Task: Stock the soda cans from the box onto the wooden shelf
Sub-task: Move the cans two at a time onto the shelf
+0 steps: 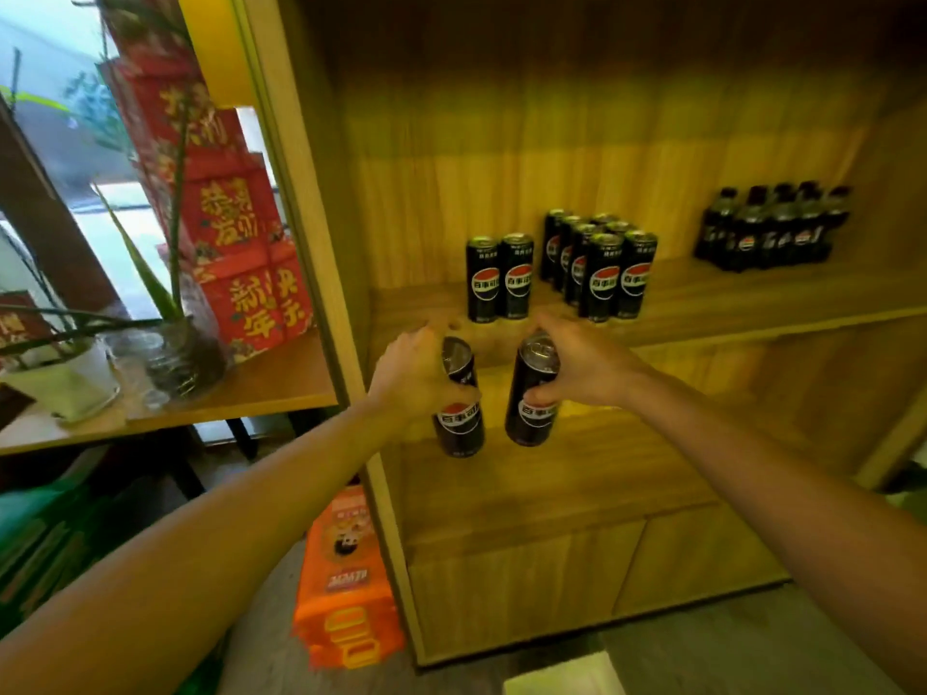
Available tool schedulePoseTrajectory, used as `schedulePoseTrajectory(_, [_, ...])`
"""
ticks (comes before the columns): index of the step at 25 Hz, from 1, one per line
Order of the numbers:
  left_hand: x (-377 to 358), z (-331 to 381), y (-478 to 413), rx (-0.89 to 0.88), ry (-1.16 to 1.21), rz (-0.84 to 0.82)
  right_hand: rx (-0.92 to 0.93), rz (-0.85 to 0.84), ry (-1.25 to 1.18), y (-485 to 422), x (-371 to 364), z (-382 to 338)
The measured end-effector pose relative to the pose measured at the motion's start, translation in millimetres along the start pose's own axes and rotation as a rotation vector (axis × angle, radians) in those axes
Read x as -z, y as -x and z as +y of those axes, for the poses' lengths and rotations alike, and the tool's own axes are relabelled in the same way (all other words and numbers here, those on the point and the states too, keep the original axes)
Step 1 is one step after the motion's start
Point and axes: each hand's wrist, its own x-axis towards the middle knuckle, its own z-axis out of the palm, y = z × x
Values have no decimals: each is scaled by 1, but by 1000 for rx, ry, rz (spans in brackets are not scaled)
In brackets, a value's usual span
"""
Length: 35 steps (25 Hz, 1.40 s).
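Note:
My left hand [412, 376] grips a tall black soda can [459, 413] by its upper part, held in the air in front of the wooden shelf [727, 303]. My right hand [584, 363] grips a second black can [530, 393] from the top right, close beside the first. Both cans hang just below the shelf board's front edge. On the board stand two black cans [499, 278] side by side and, to their right, a block of several more cans [599, 265]. The box is not in view.
Several dark soda bottles [772, 230] stand at the shelf's right. Closed cabinet doors [577, 569] sit below. To the left, a side table [210, 398] carries potted plants and red gift boxes [241, 253]. An orange pack [346, 579] stands on the floor by the shelf.

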Motion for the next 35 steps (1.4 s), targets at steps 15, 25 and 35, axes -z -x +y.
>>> schedulePoseTrajectory(15, [-56, 21, -205, 221, 92, 104, 96, -37, -40, -191, 31, 123])
schedulePoseTrajectory(25, [-70, 10, -235, 152, 103, 170, 122, 119, -136, -214, 6, 137])
schedulePoseTrajectory(35, [-135, -37, -201, 397, 118, 147, -204, -7, -358, -187, -56, 166])
